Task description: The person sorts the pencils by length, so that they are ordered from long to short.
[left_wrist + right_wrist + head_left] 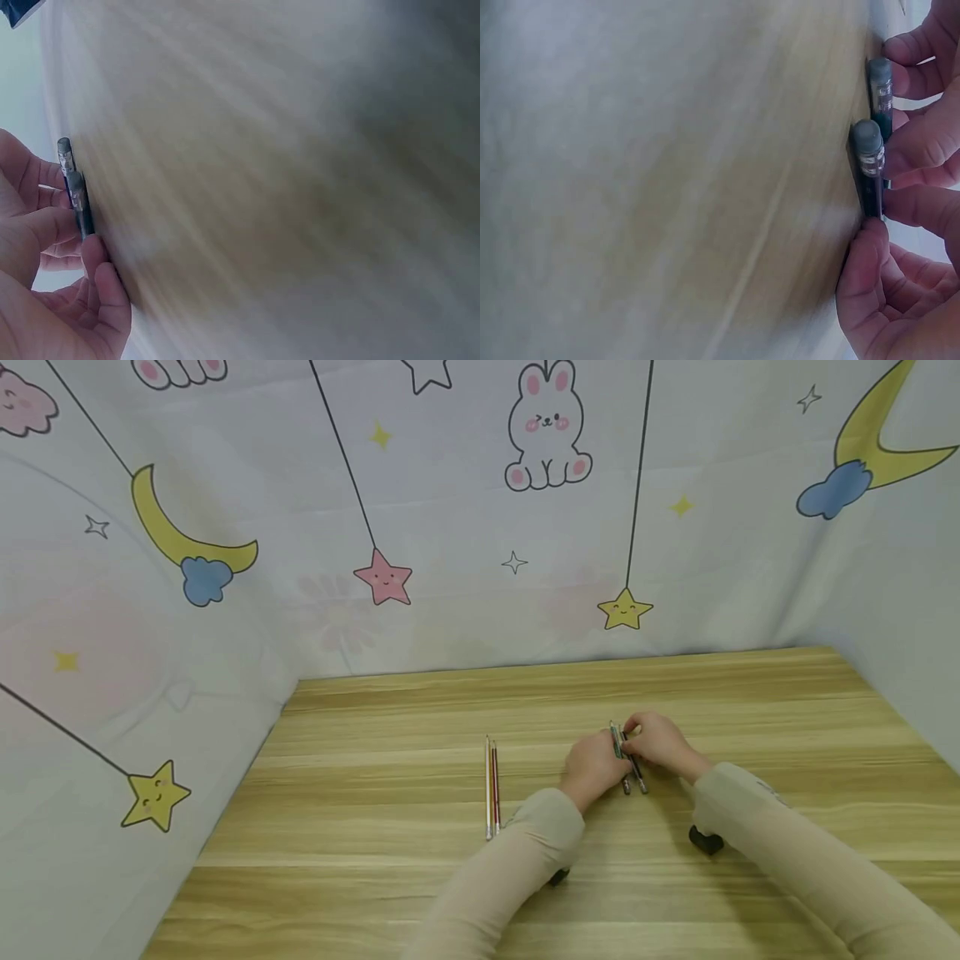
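Note:
Two pencils lie close together on the table between the hands, their eraser ends towards me. My left hand (595,767) pinches the dark green pencil (882,90), on the left of the pair. Beside it, my right hand (662,745) has the dark pencil (870,157) between thumb and finger. Both wrist views show grey erasers with silver ferrules close to the tabletop. In the head view, fingers cover the middle of the pair. Further left, a white pencil (488,785) lies side by side with a yellow and a dark red one (497,785).
The wood-grain table (360,827) reaches back to a pale cloth backdrop (465,510) printed with stars, moons and a rabbit. Cloth also stands along the left and right sides. A dark wrist camera (705,840) sits under the right sleeve.

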The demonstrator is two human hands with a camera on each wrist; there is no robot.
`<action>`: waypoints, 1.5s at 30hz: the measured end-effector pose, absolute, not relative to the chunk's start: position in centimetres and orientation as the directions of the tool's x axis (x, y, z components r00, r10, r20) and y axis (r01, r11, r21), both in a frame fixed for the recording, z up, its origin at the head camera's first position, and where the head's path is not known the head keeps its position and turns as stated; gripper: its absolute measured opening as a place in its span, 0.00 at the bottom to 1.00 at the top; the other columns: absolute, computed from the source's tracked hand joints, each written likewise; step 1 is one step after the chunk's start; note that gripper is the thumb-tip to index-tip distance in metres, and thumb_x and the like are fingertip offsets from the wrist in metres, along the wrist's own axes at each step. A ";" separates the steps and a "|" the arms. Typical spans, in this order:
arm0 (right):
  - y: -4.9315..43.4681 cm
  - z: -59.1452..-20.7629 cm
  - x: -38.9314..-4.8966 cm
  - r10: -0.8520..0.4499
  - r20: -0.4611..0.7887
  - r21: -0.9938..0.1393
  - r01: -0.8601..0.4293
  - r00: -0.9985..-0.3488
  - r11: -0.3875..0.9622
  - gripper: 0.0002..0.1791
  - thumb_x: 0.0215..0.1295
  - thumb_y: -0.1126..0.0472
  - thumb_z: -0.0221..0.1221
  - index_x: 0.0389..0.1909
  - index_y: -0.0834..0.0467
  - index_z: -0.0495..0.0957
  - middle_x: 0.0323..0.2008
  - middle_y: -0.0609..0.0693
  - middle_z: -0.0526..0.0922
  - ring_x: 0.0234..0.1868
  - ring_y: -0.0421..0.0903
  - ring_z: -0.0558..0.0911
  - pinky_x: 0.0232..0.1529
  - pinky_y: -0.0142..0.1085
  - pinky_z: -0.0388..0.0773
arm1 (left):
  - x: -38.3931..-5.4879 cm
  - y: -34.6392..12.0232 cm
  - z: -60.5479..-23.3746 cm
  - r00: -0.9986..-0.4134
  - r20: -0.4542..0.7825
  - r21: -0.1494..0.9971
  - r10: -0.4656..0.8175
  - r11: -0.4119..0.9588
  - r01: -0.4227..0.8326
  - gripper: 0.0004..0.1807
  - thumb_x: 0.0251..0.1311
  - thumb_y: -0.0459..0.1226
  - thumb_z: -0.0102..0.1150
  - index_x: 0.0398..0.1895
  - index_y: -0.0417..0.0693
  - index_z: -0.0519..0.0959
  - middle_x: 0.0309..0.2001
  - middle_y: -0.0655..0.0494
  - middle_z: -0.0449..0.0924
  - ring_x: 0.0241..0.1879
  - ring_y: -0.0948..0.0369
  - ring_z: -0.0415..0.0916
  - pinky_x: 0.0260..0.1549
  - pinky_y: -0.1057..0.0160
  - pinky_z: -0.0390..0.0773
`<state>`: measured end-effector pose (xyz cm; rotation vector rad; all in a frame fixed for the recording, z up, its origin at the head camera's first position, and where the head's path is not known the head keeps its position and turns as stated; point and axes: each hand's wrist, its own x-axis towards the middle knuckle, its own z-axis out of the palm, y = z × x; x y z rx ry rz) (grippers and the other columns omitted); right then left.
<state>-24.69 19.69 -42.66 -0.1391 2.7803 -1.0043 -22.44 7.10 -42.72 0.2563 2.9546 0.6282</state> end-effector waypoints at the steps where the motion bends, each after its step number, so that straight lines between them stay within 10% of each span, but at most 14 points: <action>1: 19.7 -42.7 -24.7 -0.150 -0.140 -0.641 -0.026 -0.979 0.767 0.16 0.51 0.66 0.57 0.40 0.71 0.72 0.13 0.47 0.72 0.11 0.38 0.68 0.14 0.31 0.67 | -22.5 7.1 -42.8 -0.980 -0.067 0.405 0.186 0.903 0.144 0.11 0.45 0.47 0.61 0.28 0.54 0.74 0.27 0.62 0.78 0.24 0.64 0.72 0.17 0.67 0.66; 20: 20.0 -42.8 -24.9 -0.149 -0.173 -0.668 0.005 -0.974 0.744 0.17 0.52 0.67 0.55 0.43 0.71 0.70 0.15 0.49 0.72 0.13 0.39 0.70 0.15 0.31 0.68 | -23.3 6.4 -43.2 -0.964 -0.056 0.478 0.260 0.855 0.203 0.10 0.47 0.45 0.60 0.21 0.52 0.73 0.17 0.63 0.69 0.17 0.66 0.64 0.14 0.71 0.62; 45: 18.7 -40.9 -24.3 -0.157 -0.174 -0.812 0.052 -0.972 0.581 0.18 0.54 0.68 0.52 0.47 0.70 0.67 0.14 0.48 0.71 0.13 0.39 0.70 0.18 0.33 0.71 | -24.1 3.4 -41.9 -0.952 -0.086 0.698 0.294 0.700 0.153 0.17 0.51 0.38 0.56 0.46 0.45 0.73 0.31 0.57 0.80 0.25 0.67 0.72 0.23 0.73 0.68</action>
